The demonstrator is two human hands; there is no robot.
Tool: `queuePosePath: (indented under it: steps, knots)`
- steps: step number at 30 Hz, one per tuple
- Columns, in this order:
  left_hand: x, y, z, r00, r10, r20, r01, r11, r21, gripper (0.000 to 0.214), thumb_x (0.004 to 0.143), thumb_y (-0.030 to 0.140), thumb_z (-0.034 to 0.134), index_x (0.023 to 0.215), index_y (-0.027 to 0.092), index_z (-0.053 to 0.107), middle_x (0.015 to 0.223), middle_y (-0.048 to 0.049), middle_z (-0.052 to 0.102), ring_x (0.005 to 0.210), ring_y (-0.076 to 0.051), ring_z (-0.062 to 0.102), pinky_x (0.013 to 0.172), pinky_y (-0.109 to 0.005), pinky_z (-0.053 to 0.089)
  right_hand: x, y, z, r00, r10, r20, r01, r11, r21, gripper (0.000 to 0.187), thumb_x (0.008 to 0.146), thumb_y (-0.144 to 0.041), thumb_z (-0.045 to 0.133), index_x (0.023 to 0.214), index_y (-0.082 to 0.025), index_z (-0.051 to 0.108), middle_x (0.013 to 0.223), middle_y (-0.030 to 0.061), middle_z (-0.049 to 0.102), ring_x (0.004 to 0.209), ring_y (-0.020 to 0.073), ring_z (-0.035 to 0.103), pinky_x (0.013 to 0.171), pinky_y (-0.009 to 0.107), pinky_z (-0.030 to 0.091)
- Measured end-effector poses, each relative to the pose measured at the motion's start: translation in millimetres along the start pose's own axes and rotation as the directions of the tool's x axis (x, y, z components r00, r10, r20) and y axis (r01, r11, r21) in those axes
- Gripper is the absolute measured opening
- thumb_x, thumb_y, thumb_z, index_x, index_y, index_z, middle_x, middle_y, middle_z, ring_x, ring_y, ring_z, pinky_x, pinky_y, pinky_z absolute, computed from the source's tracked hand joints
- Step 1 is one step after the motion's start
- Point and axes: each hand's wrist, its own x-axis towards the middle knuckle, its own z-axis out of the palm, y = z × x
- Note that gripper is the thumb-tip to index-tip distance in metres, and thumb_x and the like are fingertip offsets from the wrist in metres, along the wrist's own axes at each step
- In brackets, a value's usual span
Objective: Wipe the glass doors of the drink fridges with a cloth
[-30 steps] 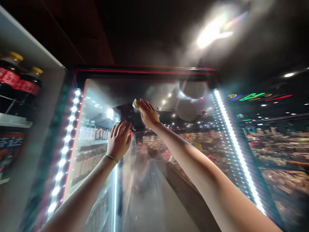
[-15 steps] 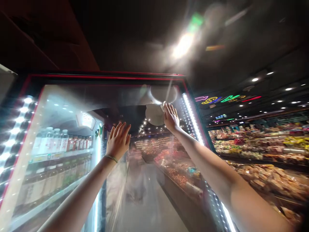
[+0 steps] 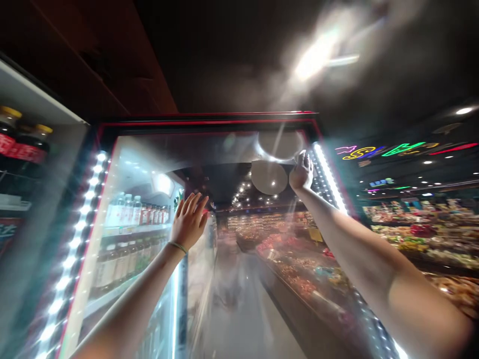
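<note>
A glass pane (image 3: 232, 269) across the middle of the frame, likely stiff, slippery, fragile and best held by its dark rim (image 3: 209, 127), faces a left hand (image 3: 190, 219), fingers spread, near centre, and a right hand (image 3: 301, 172), contents unclear, right of centre.

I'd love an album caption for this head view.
Right hand raised beside a bright light strip, left hand spread before reflective glass.
</note>
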Motion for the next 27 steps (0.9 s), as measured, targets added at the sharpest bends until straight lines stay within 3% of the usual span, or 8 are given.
queuePosePath:
  steps: [3, 9, 14, 18, 22, 27]
  knots:
    - [-15.1, -29.1, -14.6, 1.0, -0.019, 0.024, 0.018, 0.999, 0.027, 0.049, 0.103, 0.034, 0.046, 0.15, 0.024, 0.053, 0.156, -0.0131, 0.053, 0.149, -0.034, 0.044, 0.123, -0.059, 0.036, -2.7, -56.0, 13.5, 0.994, 0.034, 0.1, -0.036, 0.999, 0.021, 0.063, 0.1, -0.011, 0.032, 0.162, -0.004, 0.034, 0.166, 0.0255, 0.035, 0.157, 0.0276, 0.031, 0.127, 0.044, 0.028]
    - [-43.3, -84.7, -35.4, 1.0, 0.004, 0.001, -0.004, 0.997, 0.077, 0.049, 0.103, 0.032, 0.049, 0.15, 0.024, 0.052, 0.154, -0.0133, 0.054, 0.147, -0.034, 0.047, 0.122, -0.057, 0.039, -32.7, -216.0, 42.8, 0.95, -0.239, 0.201, 0.196, 0.957, 0.213, 0.064, 0.097, -0.006, 0.032, 0.161, -0.009, 0.037, 0.168, 0.0152, 0.035, 0.157, 0.0273, 0.03, 0.128, 0.05, 0.028]
    - [-82.5, -115.7, -49.7, 0.998, -0.044, -0.036, 0.047, 0.995, 0.085, 0.051, 0.101, 0.031, 0.052, 0.152, 0.025, 0.048, 0.151, -0.0147, 0.056, 0.145, -0.034, 0.049, 0.121, -0.058, 0.041, -78.8, -356.4, 69.5, 0.849, -0.466, 0.248, 0.352, 0.85, 0.393, 0.061, 0.099, -0.008, 0.033, 0.159, -0.009, 0.04, 0.169, 0.0137, 0.034, 0.159, 0.0277, 0.028, 0.131, 0.051, 0.024]
    - [-116.6, -135.2, -65.8, 0.994, -0.094, -0.055, 0.099, 0.991, 0.091, 0.055, 0.101, 0.029, 0.051, 0.155, 0.022, 0.04, 0.152, -0.0173, 0.053, 0.145, -0.034, 0.049, 0.117, -0.056, 0.046, -125.8, -446.1, 77.6, 0.741, -0.62, 0.259, 0.47, 0.753, 0.459, 0.06, 0.1, -0.007, 0.033, 0.159, -0.013, 0.043, 0.167, 0.0103, 0.037, 0.157, 0.0247, 0.032, 0.132, 0.047, 0.025]
    - [-130.6, -163.1, -90.9, 0.993, -0.11, -0.051, 0.115, 0.988, 0.099, 0.055, 0.1, 0.024, 0.049, 0.154, 0.018, 0.04, 0.149, -0.0193, 0.055, 0.144, -0.034, 0.049, 0.117, -0.057, 0.047, -177.2, -492.3, 68.3, 0.632, -0.736, 0.245, 0.566, 0.653, 0.503, 0.058, 0.101, -0.006, 0.033, 0.157, -0.008, 0.044, 0.166, 0.0132, 0.038, 0.156, 0.021, 0.034, 0.133, 0.039, 0.024]
    - [-119.1, -191.7, -117.3, 0.982, -0.165, -0.088, 0.175, 0.977, 0.123, 0.052, 0.099, 0.021, 0.046, 0.15, 0.01, 0.044, 0.148, -0.023, 0.053, 0.145, -0.034, 0.047, 0.12, -0.054, 0.044, -208.5, -500.8, 60.4, 0.451, -0.869, 0.205, 0.667, 0.48, 0.569, 0.056, 0.1, -0.006, 0.04, 0.154, -0.014, 0.05, 0.164, 0.0063, 0.042, 0.153, 0.0167, 0.039, 0.131, 0.033, 0.028]
